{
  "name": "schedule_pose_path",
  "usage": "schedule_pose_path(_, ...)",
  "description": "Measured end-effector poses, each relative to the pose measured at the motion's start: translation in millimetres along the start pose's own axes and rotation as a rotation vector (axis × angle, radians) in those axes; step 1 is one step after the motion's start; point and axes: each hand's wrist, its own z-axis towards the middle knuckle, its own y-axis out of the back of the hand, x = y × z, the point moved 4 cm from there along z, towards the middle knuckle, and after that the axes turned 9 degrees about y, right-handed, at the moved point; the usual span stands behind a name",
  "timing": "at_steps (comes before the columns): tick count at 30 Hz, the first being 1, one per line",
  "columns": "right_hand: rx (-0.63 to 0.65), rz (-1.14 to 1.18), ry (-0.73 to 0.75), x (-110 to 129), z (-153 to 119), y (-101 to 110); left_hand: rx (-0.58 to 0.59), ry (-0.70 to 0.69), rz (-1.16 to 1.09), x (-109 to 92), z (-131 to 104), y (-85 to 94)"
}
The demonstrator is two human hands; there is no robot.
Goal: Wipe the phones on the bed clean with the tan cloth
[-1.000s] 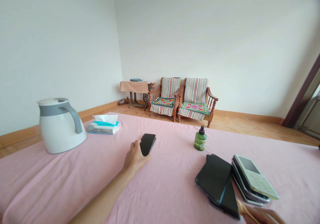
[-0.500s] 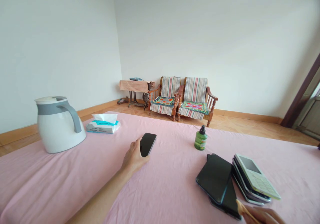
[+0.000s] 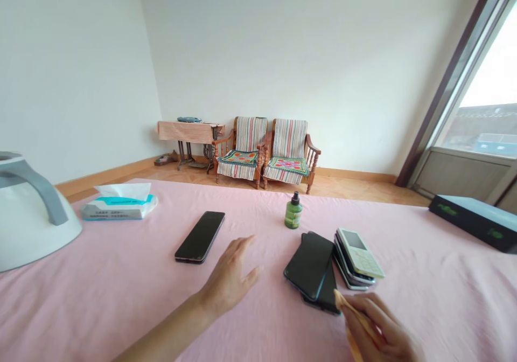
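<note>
My left hand [image 3: 232, 276] hovers over the pink sheet with thumb and fingers apart and nothing in it. To its left a black smartphone [image 3: 201, 237] lies flat, screen up. My right hand [image 3: 382, 327] is closed on a yellowish cloth [image 3: 359, 319], whose tip is by the lower edge of two dark phones. Of these, the upper dark phone [image 3: 309, 265] lies askew on the lower dark phone [image 3: 329, 292]. Beside them is a stack of several phones, topped by a white keypad phone [image 3: 361, 254]. A green spray bottle [image 3: 293, 213] stands upright behind.
A white and grey jug [image 3: 32, 222] stands at the left edge, near a tissue pack [image 3: 119, 203]. At the right lies a dark box [image 3: 476, 219]. Beyond the pink sheet [image 3: 141, 303] are two wooden chairs [image 3: 286, 152] and a cloth-covered sewing table [image 3: 189, 132].
My left hand has let go of the smartphone and moved right, away from it. The view has turned right, bringing the dark box into sight. My right hand still holds the cloth.
</note>
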Motion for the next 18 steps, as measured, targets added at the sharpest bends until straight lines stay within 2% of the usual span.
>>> schedule_pose_path(6, -0.048, -0.005, -0.038, 9, 2, 3, 0.198, -0.053, -0.107, -67, 8, -47.3)
schedule_pose_path(8, -0.058, 0.002, -0.044, 10, 3, 5, 0.301, 0.017, -0.135, -81, 15, -61.4)
schedule_pose_path(10, -0.046, 0.004, -0.032, 12, 5, 5, 0.336, 0.106, -0.117, -89, 22, -72.0)
schedule_pose_path(13, -0.057, 0.003, -0.017, 14, 7, 6, 0.323, 0.152, -0.097, -97, 28, -81.6)
schedule_pose_path(18, -0.023, -0.017, 0.035, 11, 7, 6, 0.336, 0.18, -0.075, -98, 34, -86.0)
